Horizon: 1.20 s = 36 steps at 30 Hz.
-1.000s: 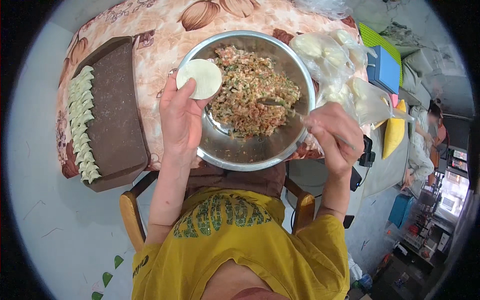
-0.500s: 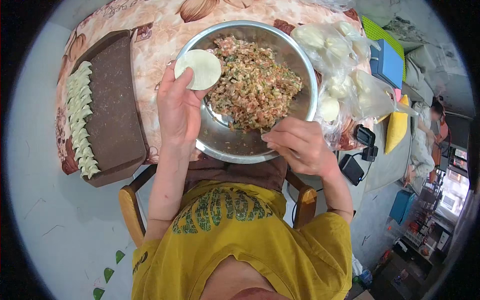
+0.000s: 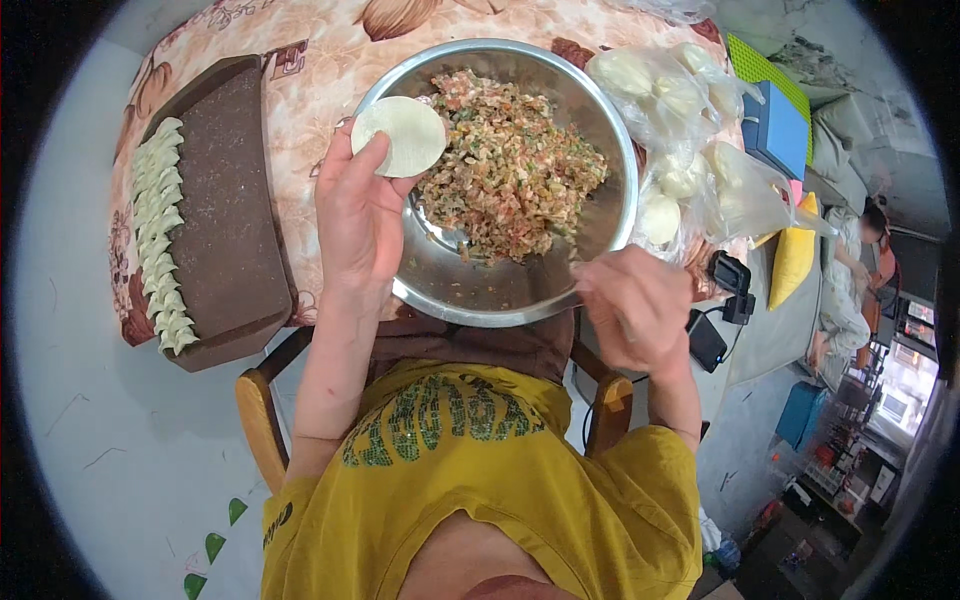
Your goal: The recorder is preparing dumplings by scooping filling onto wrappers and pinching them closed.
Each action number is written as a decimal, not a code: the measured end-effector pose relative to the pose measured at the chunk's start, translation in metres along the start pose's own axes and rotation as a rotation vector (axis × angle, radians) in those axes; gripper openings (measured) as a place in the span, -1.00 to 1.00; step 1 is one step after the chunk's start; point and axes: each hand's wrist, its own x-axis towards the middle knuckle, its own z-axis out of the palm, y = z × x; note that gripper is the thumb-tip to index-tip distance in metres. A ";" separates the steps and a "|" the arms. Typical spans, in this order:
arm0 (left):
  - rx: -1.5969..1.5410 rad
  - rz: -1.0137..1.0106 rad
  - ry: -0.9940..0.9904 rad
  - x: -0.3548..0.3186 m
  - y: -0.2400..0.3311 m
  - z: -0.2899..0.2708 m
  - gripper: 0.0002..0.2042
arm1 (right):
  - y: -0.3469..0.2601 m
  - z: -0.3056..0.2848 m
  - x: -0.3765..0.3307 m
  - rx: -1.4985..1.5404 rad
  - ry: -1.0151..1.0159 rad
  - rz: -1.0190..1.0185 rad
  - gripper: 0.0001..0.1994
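Wrapper (image 3: 402, 137) is sitting in the left hand (image 3: 360, 230), over the left rim of the bowl (image 3: 470, 292) as I'm viewing it; I'm not able to tell its height above the metal. Left hand is pinching it at the near-left edge, thumb lying on top, fingers supporting from beneath. Right hand (image 3: 637, 308) is hanging by the bowl's near-right rim, fingers curling in, coming out blurred; I can't tell whether they're gripping anything. Filling (image 3: 515, 165) is heaping across the bowl's middle and far part, bare metal showing on the near side. Dumplings (image 3: 160, 240) are lining the left side of the tray (image 3: 228, 210), well left of the bowl; bags (image 3: 655, 95) are resting to its right.

Handling, my judgement: thumb should be pressing lightly, since the disc is looking thin and soft and could be denting. Fingers should be spreading underneath, holding the face level. Edge should be sitting clear of the filling, clean and dry. Right hand should be giving the rim room; knocking it is the main risk.
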 end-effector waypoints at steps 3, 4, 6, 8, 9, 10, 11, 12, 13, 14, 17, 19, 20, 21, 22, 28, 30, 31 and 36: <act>-0.009 0.000 -0.003 0.001 0.000 0.000 -0.60 | -0.006 0.018 -0.004 0.043 -0.006 -0.001 -0.75; -0.014 0.002 -0.003 0.001 0.000 0.000 -0.60 | -0.007 0.022 -0.008 0.053 -0.042 0.000 -0.71; -0.017 0.006 0.001 0.000 0.000 -0.001 -0.60 | -0.007 0.029 -0.011 0.057 -0.049 -0.021 -0.70; -0.020 0.023 0.003 0.000 0.000 -0.002 -0.61 | -0.006 0.033 -0.012 0.059 -0.055 -0.042 -0.69; -0.021 0.025 0.003 0.000 0.000 -0.001 -0.61 | -0.006 0.035 -0.012 0.084 -0.059 -0.045 -0.68; -0.021 0.028 0.008 -0.001 0.000 0.000 -0.61 | -0.005 0.036 -0.013 0.109 -0.062 -0.049 -0.67; -0.022 0.031 0.011 -0.001 0.000 0.001 -0.61 | -0.004 0.038 -0.015 0.106 -0.061 -0.050 -0.67; -0.024 0.032 0.008 -0.001 0.000 0.001 -0.61 | -0.002 0.041 -0.018 0.110 -0.069 -0.046 -0.67; -0.028 0.027 0.007 -0.002 0.000 0.001 -0.61 | -0.001 0.042 -0.020 0.113 -0.078 -0.043 -0.66; -0.032 0.024 0.005 -0.002 0.000 0.001 -0.61 | 0.000 0.042 -0.020 0.110 -0.075 -0.046 -0.66; -0.035 0.030 0.012 -0.002 -0.001 0.000 -0.61 | 0.002 0.040 -0.019 0.143 -0.074 -0.035 -0.68; -0.038 0.039 0.007 -0.003 -0.001 0.000 -0.61 | 0.002 0.036 -0.016 0.168 -0.026 -0.014 -0.68; -0.037 0.040 0.014 -0.004 -0.001 -0.001 -0.61 | 0.001 0.031 -0.016 0.167 -0.026 -0.017 -0.68; -0.039 0.041 0.014 -0.004 -0.001 -0.001 -0.61 | 0.000 0.025 -0.015 0.161 0.033 -0.024 -0.66; -0.037 0.045 0.018 -0.003 -0.001 -0.001 -0.61 | 0.000 0.021 -0.014 0.157 0.091 -0.031 -0.65; -0.027 0.035 0.007 -0.002 -0.001 -0.002 -0.61 | 0.006 0.025 -0.003 0.066 0.054 -0.098 -0.64; -0.025 0.038 0.012 -0.001 -0.002 -0.001 -0.61 | 0.005 0.030 -0.005 0.091 -0.002 -0.113 -0.64; -0.025 0.039 0.008 -0.001 -0.001 -0.001 -0.61 | 0.006 0.030 -0.006 0.095 -0.004 -0.113 -0.64; -0.051 0.019 0.000 -0.002 0.000 0.001 -0.70 | 0.005 0.029 -0.011 0.213 -0.141 -0.081 -0.67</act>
